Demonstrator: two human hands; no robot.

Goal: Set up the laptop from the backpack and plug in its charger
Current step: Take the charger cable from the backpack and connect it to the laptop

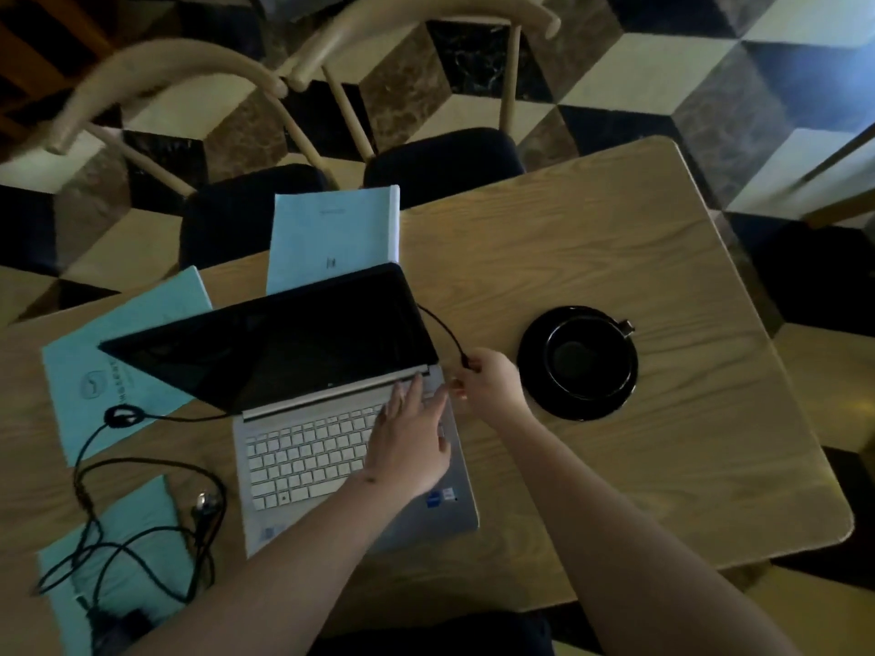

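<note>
The open laptop (331, 419) sits on the counter (615, 442), left hand (409, 447) flat on its keys, while right-hand fingers (473, 366) pinch the limp cable's plug (466, 359) by its stiff end, just beside the laptop's right edge.

silver laptop (331, 456), black cup (587, 362), teal folders (331, 229), checkered floor (615, 63)

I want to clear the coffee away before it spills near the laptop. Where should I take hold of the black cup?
Take the black cup by its small handle, which sticks out at the far right of the rim, away from the laptop. Come from the right, since the right hand and charger cable crowd its left. Lifting the saucer rim with it seems steadier.
</note>
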